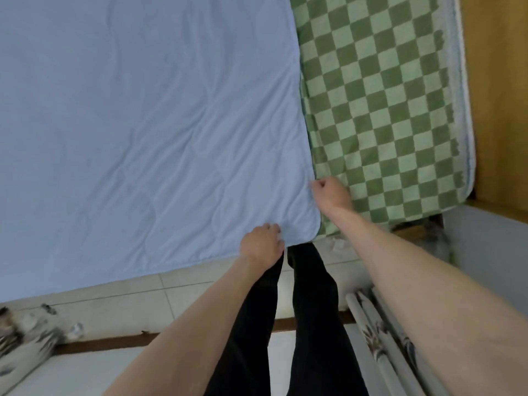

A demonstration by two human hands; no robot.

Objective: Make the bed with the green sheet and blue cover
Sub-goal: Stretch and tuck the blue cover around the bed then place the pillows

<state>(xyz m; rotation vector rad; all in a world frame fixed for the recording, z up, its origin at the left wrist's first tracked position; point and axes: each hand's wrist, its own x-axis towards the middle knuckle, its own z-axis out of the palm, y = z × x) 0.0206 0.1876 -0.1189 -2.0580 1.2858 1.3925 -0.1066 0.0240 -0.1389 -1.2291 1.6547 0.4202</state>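
— So, where is the blue cover?

— Spread flat over most of the bed, lightly creased, with its rounded corner at the near edge just in front of the person's black-clad legs. The green checked sheet lies under it and shows bare in a broad strip along the right side, reaching a wooden board.

— And the hands?

— The left hand is on the cover's near edge beside the corner, fingers curled onto the cloth and gripping it. The right hand sits at the cover's side edge, where blue meets green, fingers bunched tight and pinching that edge.

— Anything else nearby?

— Pale floor tiles below the bed, and patterned cloth at the lower left.
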